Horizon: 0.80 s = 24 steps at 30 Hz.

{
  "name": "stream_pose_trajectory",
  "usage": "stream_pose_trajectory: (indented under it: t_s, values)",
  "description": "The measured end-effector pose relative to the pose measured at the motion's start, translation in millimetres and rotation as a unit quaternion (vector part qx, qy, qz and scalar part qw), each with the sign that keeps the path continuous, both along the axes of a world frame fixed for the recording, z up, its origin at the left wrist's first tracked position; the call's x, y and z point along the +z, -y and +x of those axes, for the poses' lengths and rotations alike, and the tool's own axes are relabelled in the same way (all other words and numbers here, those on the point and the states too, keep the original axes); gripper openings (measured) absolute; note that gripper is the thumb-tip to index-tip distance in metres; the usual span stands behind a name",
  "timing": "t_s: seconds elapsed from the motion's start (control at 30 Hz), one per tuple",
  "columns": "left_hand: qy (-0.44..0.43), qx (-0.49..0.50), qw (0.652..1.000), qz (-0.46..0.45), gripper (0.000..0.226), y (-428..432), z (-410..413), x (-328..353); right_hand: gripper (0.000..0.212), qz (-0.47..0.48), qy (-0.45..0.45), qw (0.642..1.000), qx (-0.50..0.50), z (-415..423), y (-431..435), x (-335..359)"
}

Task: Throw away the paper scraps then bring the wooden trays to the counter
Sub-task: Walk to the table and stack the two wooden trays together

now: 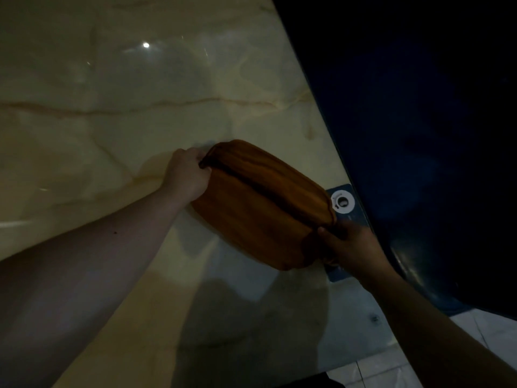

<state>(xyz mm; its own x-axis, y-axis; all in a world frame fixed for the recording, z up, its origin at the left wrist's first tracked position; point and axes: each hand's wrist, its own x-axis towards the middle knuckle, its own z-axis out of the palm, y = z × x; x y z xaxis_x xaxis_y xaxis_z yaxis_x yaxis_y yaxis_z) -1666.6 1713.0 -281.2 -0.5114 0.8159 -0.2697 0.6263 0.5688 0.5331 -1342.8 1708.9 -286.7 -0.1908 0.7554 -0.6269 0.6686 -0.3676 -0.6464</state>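
A stack of orange-brown wooden trays (260,203), oval and seen from the underside, is tilted above a glossy beige marble counter (98,107). My left hand (186,175) grips the stack's far left end. My right hand (351,245) holds its near right end, fingers wrapped under the rim. How many trays are in the stack is unclear in the dim light. No paper scraps are in view.
A dark blue surface (419,135) borders the counter on the right. A small white round fitting (342,202) on a blue plate sits at that edge, just behind the trays. Pale floor tiles (475,345) show at the bottom right.
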Motion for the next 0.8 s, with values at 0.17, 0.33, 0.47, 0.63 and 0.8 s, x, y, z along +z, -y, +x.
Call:
stream_pose_trajectory:
  t_s: [0.17, 0.33, 0.47, 0.63, 0.8]
  values:
    - [-0.027, -0.003, 0.999, -0.025, 0.034, -1.4, -1.3, -4.5, 0.025, 0.018, 0.031, 0.998, 0.051, 0.0, -4.9, -2.3]
    - [-0.029, -0.004, 0.999, -0.024, 0.033, -6.1, -1.2, -6.5, 0.029, 0.043, 0.049, 0.994, 0.086, 3.4, -10.4, -5.2]
    - [-0.020, 0.002, 1.000, -0.003, 0.031, -6.4, -2.8, -8.6, 0.027, 0.051, 0.058, 0.992, 0.103, 2.1, -12.4, -6.3]
    - [-0.031, 0.014, 0.999, 0.007, 0.031, -9.0, -9.1, -11.1, 0.026, 0.039, 0.066, 0.990, 0.122, 2.2, -13.5, -7.3]
    - [-0.005, 0.034, 0.999, 0.018, 0.030, -13.1, -9.4, -9.2, 0.027, 0.053, 0.057, 0.991, 0.105, 2.2, -12.2, -8.5]
